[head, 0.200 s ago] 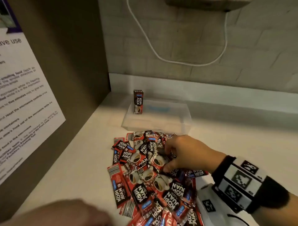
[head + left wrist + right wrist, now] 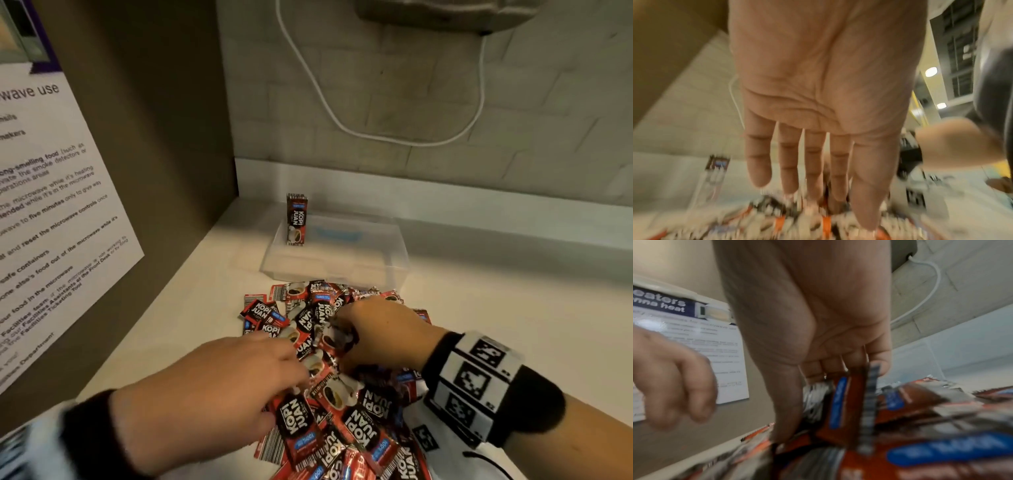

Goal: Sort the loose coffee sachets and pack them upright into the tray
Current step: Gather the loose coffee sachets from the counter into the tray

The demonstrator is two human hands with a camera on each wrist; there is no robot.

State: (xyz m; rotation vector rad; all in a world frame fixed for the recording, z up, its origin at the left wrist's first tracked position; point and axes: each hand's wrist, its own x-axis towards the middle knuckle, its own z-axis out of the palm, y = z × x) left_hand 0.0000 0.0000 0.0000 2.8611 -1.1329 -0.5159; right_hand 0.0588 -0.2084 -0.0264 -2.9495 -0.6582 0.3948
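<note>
**One sachet packed, the heap still waiting**

One sachet [image 2: 296,219] stands upright in the far-left corner of the clear tray [image 2: 399,255]; the remainder of the tray looks bare, though its pale floor is hard to read. Nearly everything is still to do, judging by the pile of loose sachets [image 2: 359,421] lying flat and crisscrossed on the counter [image 2: 513,308] just near of the tray, facing every which way.

The right hand [image 2: 380,330] sits on the far part of the pile with its fingers curled down into it. The right wrist view shows the thumb and fingertips pinching a red sachet [image 2: 846,399] that is tipped up on edge. How many it has gathered, I cannot tell.

The left hand [image 2: 219,394] reaches in from the near left, fingers [image 2: 791,164] straight and slightly spread over the pile, holding nothing.

Sorting looks barely begun, and the packing has hardly started.
</note>
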